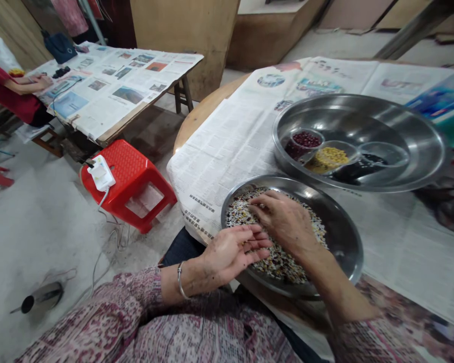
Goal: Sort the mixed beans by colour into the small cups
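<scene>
Just over the steel bowl (344, 237) rim, left hand (230, 252) open, empty; right hand (287, 222) loosely curled in mixed beans (276, 264).

From my head feed, the right hand (283, 222) has its fingertips among mixed beans (276, 262) in a steel basin (348, 237), and the open left hand (230, 249) curves just above them. Beyond the right hand, a larger steel basin (404, 118) holds a compartment tray (348, 143) of red beans (306, 139), yellow beans (327, 159) and black beans (357, 171).
</scene>
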A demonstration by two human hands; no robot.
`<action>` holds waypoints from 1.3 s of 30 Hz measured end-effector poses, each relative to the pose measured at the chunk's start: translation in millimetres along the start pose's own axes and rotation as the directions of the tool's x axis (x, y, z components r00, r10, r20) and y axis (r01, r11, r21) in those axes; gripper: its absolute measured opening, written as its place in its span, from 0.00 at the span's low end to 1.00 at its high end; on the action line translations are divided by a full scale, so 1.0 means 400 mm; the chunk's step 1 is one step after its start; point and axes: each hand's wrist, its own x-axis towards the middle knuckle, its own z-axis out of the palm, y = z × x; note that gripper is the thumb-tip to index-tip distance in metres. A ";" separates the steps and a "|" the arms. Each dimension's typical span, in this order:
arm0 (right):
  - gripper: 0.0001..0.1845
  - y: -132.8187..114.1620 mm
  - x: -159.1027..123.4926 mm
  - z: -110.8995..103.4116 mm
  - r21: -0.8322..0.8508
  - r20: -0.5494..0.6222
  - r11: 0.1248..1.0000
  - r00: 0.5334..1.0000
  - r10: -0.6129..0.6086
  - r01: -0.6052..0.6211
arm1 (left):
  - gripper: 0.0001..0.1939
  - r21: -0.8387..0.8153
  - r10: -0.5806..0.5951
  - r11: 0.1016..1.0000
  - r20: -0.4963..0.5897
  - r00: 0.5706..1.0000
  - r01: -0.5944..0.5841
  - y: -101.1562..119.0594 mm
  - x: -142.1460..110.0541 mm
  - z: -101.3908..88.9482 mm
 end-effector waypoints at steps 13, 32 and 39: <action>0.14 0.030 -0.063 -0.088 0.434 0.066 0.892 0.992 0.107 -0.125 | 0.11 -0.077 -0.055 0.996 -0.008 0.998 0.055 -0.026 0.008 0.035; 0.13 0.041 -0.046 -0.015 0.225 0.048 0.973 0.997 -0.066 0.053 | 0.07 -0.003 -0.040 0.999 0.092 0.995 0.040 -0.024 -0.001 0.002; 0.16 0.036 -0.085 -0.097 0.389 -0.046 0.884 0.953 0.300 -0.259 | 0.18 -0.022 -0.091 0.995 0.076 0.993 0.093 -0.004 0.028 0.017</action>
